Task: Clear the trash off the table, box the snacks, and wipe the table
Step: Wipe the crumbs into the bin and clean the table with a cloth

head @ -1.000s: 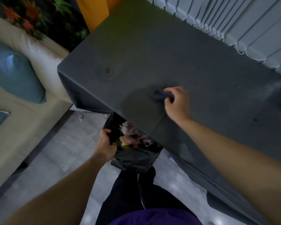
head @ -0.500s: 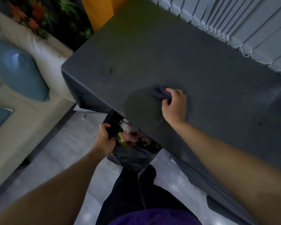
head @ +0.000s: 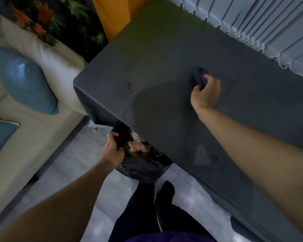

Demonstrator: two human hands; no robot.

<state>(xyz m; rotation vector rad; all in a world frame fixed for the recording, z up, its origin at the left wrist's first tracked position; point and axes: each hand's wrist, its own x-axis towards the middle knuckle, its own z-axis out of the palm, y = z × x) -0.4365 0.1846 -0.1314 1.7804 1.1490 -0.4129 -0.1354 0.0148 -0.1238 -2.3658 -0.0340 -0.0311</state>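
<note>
The right hand (head: pixel 205 92) grips the dark cloth (head: pixel 198 78) mid-worktop (head: pixel 164 55), the left hand (head: pixel 113 151) clutches the trash bag (head: pixel 140 167) rim below the near edge; the brown stain (head: pixel 129 85) near the left corner risks being missed.

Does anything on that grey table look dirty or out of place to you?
Yes: a small reddish-brown stain sits near the table's left corner, inside a faint ring-shaped mark, away from the dark cloth in the right hand. A few tiny specks dot the right side. Nothing looks spilled or broken.
</note>
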